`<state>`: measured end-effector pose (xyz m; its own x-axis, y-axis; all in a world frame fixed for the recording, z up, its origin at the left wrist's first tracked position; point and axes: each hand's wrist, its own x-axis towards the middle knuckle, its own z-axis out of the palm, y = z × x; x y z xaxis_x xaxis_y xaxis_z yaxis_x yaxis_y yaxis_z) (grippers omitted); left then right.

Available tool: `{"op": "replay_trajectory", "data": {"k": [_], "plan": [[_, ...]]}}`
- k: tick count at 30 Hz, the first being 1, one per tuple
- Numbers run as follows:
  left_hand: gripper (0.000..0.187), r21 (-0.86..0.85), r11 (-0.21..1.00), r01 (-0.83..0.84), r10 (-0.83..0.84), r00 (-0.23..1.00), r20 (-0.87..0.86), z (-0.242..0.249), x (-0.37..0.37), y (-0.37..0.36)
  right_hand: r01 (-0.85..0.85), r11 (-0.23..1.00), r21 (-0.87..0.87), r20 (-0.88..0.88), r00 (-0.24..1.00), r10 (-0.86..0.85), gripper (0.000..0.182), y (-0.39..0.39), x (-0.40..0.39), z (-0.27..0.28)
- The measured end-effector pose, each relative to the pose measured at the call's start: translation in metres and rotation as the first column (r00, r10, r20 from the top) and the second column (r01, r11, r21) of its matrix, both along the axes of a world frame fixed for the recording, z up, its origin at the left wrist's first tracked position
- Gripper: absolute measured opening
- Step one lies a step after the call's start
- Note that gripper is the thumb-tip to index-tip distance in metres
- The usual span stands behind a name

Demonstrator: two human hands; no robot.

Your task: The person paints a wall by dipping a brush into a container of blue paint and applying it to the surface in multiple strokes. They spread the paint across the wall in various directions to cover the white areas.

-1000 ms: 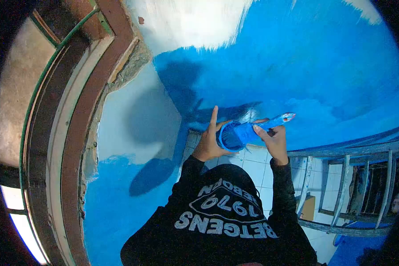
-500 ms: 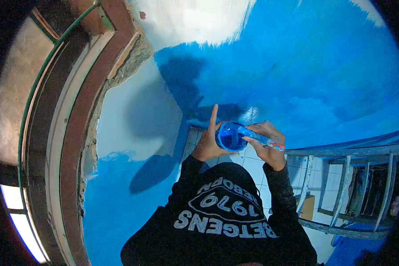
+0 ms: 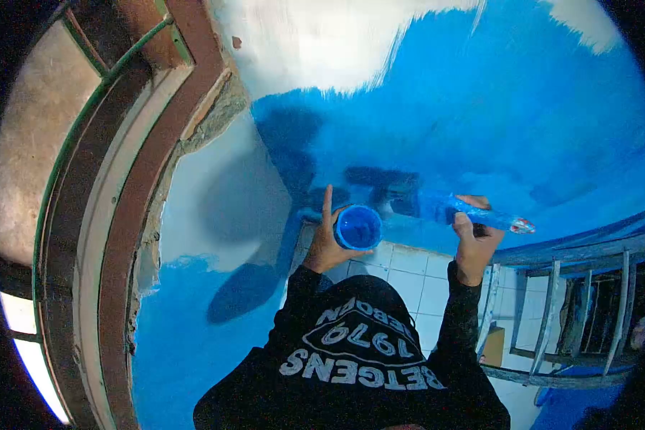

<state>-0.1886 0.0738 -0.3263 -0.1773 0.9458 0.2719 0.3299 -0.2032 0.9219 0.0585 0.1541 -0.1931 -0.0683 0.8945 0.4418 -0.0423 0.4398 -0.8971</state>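
My left hand [image 3: 327, 240] is wrapped round a small cup of blue paint [image 3: 359, 228], its index finger pointing up along the wall. The cup's mouth faces me and blue paint shows inside. In my right hand [image 3: 473, 240] is a paintbrush [image 3: 487, 213], its handle smeared blue with red marks near the end. The bristles point left, right at the blue-painted wall [image 3: 509, 122]. Shadows of my head, hands and brush fall across the wall.
White unpainted wall [image 3: 315, 43] lies above the blue, and a pale grey patch [image 3: 222, 165] to the left. A brown window frame [image 3: 132, 193] with a broken plaster edge runs down the left. A wooden ladder [image 3: 552, 315] stands at lower right over white floor tiles [image 3: 408, 276].
The paintbrush in my right hand has left the cup and moved right to the wall. My left hand with the cup has shifted slightly left and down.
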Motion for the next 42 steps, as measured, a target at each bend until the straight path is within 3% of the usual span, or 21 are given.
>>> {"op": "replay_trajectory", "data": {"k": [1, 4, 5, 7, 8, 10, 14, 15, 16, 19, 22, 26, 29, 31, 32, 34, 38, 42], "plan": [[0.155, -0.020, 1.000, -0.005, 0.005, 1.000, 0.004, 0.000, 0.000, -0.001, -0.003, 1.000, 0.009, -0.002, 1.000, 0.003, 0.024, 0.003, -0.002, 0.004], [0.154, 0.008, 0.999, 0.038, -0.038, 0.995, 0.088, -0.003, 0.000, -0.002, 0.201, 0.929, 0.310, -0.018, 0.978, -0.206, 0.022, 0.011, -0.023, 0.034], [0.154, 0.015, 0.999, 0.035, -0.036, 0.996, 0.087, -0.004, 0.001, -0.003, 0.199, 0.928, 0.316, -0.020, 0.979, -0.203, 0.022, 0.015, -0.028, 0.042], [0.152, -0.026, 0.999, 0.046, -0.043, 0.993, 0.112, -0.002, 0.003, -0.006, 0.089, 0.807, 0.584, 0.083, 0.982, -0.169, 0.025, 0.025, -0.037, 0.057], [0.152, -0.021, 0.999, 0.042, -0.040, 0.993, 0.113, -0.003, 0.004, -0.007, 0.085, 0.804, 0.589, 0.084, 0.983, -0.165, 0.025, 0.029, -0.044, 0.071], [0.151, -0.022, 0.997, 0.079, -0.075, 0.985, 0.156, -0.005, 0.004, -0.009, -0.078, 0.579, 0.811, 0.275, 0.925, -0.261, 0.023, 0.038, -0.060, 0.105], [0.151, -0.031, 0.996, 0.080, -0.075, 0.989, 0.124, -0.004, 0.005, -0.015, -0.244, 0.466, 0.850, 0.385, 0.892, -0.236, 0.021, 0.058, -0.083, 0.163], [0.150, -0.039, 0.996, 0.077, -0.071, 0.989, 0.131, -0.007, 0.005, -0.016, -0.273, 0.412, 0.869, 0.411, 0.863, -0.294, 0.023, 0.061, -0.088, 0.174], [0.150, -0.049, 0.996, 0.075, -0.067, 0.988, 0.140, -0.010, 0.006, -0.016, -0.304, 0.359, 0.882, 0.430, 0.831, -0.354, 0.025, 0.063, -0.094, 0.179], [0.148, -0.046, 0.998, 0.045, -0.038, 0.989, 0.145, -0.014, 0.006, -0.019, -0.407, 0.270, 0.873, 0.478, 0.826, -0.299, 0.029, 0.066, -0.114, 0.181], [0.147, -0.015, 1.000, 0.023, -0.021, 0.991, 0.135, -0.010, 0.004, -0.022, -0.517, 0.353, 0.780, 0.600, 0.778, -0.188, 0.034, 0.072, -0.129, 0.163], [0.146, -0.018, 1.000, 0.016, -0.014, 0.996, 0.083, -0.009, 0.001, -0.022, -0.569, 0.361, 0.738, 0.660, 0.721, -0.211, 0.037, 0.089, -0.141, 0.156], [0.147, 0.024, 1.000, -0.005, 0.004, 1.000, 0.027, -0.008, 0.002, -0.022, -0.536, 0.271, 0.800, 0.599, 0.741, -0.303, 0.036, 0.093, -0.144, 0.171], [0.146, 0.034, 0.999, 0.003, -0.004, 0.999, 0.049, -0.008, 0.003, -0.021, -0.466, 0.079, 0.881, 0.461, 0.809, -0.364, 0.036, 0.087, -0.145, 0.188], [0.146, 0.038, 0.999, 0.001, -0.003, 0.999, 0.051, -0.008, 0.003, -0.020, -0.468, 0.075, 0.881, 0.461, 0.809, -0.365, 0.036, 0.082, -0.143, 0.195], [0.145, 0.054, 0.998, 0.012, -0.014, 0.998, 0.053, -0.004, 0.003, -0.022, -0.414, -0.086, 0.906, 0.342, 0.838, -0.425, 0.038, 0.068, -0.138, 0.203], [0.145, 0.053, 0.999, 0.000, -0.001, 1.000, 0.021, -0.006, 0.007, -0.021, -0.399, -0.258, 0.880, 0.171, 0.773, -0.611, 0.039, 0.068, -0.133, 0.178], [0.145, 0.040, 0.999, 0.007, -0.012, 0.994, 0.107, -0.010, 0.009, -0.018, -0.688, -0.110, 0.717, 0.481, 0.604, -0.635, 0.042, 0.071, -0.119, 0.102]]}}
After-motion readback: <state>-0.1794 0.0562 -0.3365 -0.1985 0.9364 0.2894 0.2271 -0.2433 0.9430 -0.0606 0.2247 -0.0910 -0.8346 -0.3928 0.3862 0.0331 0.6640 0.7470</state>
